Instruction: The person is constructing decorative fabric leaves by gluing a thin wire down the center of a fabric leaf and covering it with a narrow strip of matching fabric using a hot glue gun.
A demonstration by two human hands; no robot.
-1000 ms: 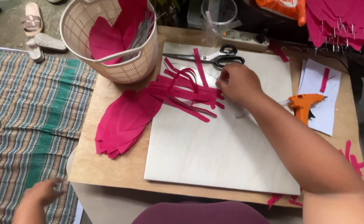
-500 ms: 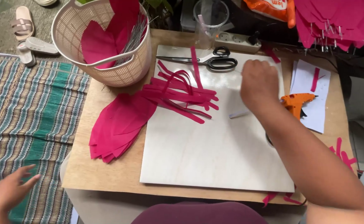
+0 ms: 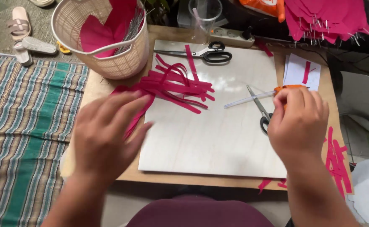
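Two hands hover over the board (image 3: 201,143): right hand (image 3: 298,122) curled around the orange glue gun (image 3: 289,89) at its right edge, left hand (image 3: 104,134) spread, holding nothing, beside the pink strips (image 3: 176,84).

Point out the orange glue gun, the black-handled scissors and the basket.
orange glue gun (image 3: 289,88), head view, orange body above the right hand.
black-handled scissors (image 3: 216,55), head view, black handle loops.
basket (image 3: 121,63), head view, woven side wall.

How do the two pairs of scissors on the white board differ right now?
The black-handled scissors lie at the board's far edge, fully in view, untouched, blades pointing left. The second pair of scissors lies by the right hand, its dark handle partly hidden under it, blades pointing away from the person. Both have metal blades and rest flat on the white board.
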